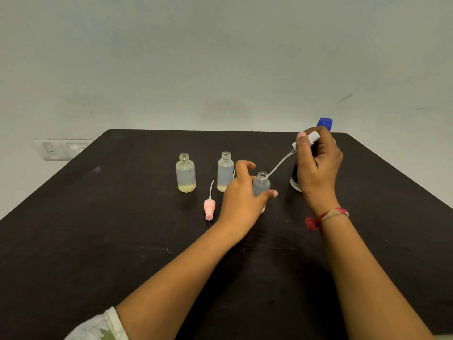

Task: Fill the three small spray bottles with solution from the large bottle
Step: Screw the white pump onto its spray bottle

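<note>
Yellowish liquid low in two open bottles [185,173].

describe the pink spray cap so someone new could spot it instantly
On the black table, find the two open small bottles standing side by side left of the left hand. The pink spray cap lies flat before them, the only pink item, dip tube pointing away.

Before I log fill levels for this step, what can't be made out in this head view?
- Large bottle: mostly hidden behind the right hand; its level can't be read.
- Right-hand small bottle: lower part covered by the left hand, so its level is unclear.
- White spray head: largely wrapped by fingers.
- A second loose tube beside the middle bottle: its head is hidden behind the left hand.
</note>
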{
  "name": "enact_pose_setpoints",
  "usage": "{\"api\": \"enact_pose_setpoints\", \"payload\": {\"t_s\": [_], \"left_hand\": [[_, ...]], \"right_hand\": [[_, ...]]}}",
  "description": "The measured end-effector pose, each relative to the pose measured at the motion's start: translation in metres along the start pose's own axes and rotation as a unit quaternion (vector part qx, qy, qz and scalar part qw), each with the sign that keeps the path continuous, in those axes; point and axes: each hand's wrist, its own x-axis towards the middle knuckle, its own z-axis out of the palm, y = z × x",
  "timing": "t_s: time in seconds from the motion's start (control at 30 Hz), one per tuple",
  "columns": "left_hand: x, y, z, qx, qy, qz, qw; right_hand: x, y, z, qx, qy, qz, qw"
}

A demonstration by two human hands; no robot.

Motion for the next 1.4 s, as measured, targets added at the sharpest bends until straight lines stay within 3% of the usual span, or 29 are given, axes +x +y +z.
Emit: {"api": "enact_pose_setpoints", "payload": {"t_s": [0.27,0.47,0.63,0.83,1.17,1.4], "left_hand": [[-0.001,-0.002,-0.001,-0.001,-0.005,0.012,1.0],[0.0,-0.004,-0.001,-0.005,-0.004,0.029,1.0],[-0.001,-0.004,-0.004,-0.008,-0.005,0.017,1.0],[-0.001,-0.004,-0.007,-0.007,-0.012,0.019,1.0],[0.0,-0.006,-0.007,-0.016,-0.008,0.013,1.0],[0.002,-0.007,-0.008,-0.008,-0.013,0.015,1.0]], "right_hand": [[0.0,0.002,0.0,-0.023,-0.017,-0.025,0.999],[-0.007,0.008,0.007,-0.11,-0.163,-0.066,0.978],[-0.009,0.01,0.009,-0.092,-0.325,0.035,0.94],[-0.003,0.007,0.001,-0.052,-0.361,0.089,0.927],[0.007,0.002,-0.014,0.11,-0.415,0.179,0.885],[0.005,0.003,-0.009,0.042,-0.384,0.157,0.909]]}}
